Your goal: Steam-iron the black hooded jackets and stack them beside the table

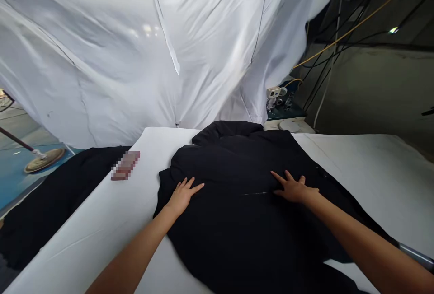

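Note:
A large black garment point(237, 226) is spread over a white table point(111, 221), its far end bunched into a folded part. My left hand point(182, 196) rests on its left side, palm down, fingers apart. On the right part of the cloth lies my right hand point(294, 188), fingers spread. Between the two hands a short, thin light line shows on the fabric. Neither hand grips anything.
White sheeting hangs behind the table. A blurred reddish object point(125, 165) lies at the left. More black cloth point(68, 194) hangs beyond the left edge. A machine point(280, 100) and cables stand at the back right. A metal tube point(415, 254) is at the right.

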Available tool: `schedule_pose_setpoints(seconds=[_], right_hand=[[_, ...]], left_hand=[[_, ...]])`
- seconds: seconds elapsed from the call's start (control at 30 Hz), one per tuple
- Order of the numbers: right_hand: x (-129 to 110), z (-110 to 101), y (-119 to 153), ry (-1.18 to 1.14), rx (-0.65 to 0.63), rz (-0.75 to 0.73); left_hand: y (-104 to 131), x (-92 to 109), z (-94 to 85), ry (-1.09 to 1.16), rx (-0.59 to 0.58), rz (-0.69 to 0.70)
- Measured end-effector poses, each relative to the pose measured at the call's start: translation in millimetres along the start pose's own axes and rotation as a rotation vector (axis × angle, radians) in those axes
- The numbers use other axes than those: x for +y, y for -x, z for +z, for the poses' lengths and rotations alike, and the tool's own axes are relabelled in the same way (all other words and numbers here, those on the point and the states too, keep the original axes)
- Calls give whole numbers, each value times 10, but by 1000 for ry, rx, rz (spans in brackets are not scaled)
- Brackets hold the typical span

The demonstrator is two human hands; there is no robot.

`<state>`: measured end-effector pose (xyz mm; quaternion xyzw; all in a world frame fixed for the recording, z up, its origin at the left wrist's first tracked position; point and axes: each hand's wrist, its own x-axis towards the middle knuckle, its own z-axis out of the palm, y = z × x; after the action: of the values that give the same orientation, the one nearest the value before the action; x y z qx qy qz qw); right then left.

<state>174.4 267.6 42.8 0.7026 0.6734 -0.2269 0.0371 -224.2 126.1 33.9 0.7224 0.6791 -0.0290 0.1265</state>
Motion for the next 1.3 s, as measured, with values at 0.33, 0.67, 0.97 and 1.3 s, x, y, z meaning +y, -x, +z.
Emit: schedule_pose_setpoints(seconds=[0.33,0.67,0.97,1.3], right_hand=[[-79,46,94,166,286,75],[545,699,1108,399,373,-214],[489,802,1349,281,234,-227],[440,990,1976,205,95,-462]], left_hand=[[-86,100,11,46,-25,-266],[758,151,392,-17,375,-173],[845,-90,469,248,422,-431],[962,-315,341,448,286,-627]])
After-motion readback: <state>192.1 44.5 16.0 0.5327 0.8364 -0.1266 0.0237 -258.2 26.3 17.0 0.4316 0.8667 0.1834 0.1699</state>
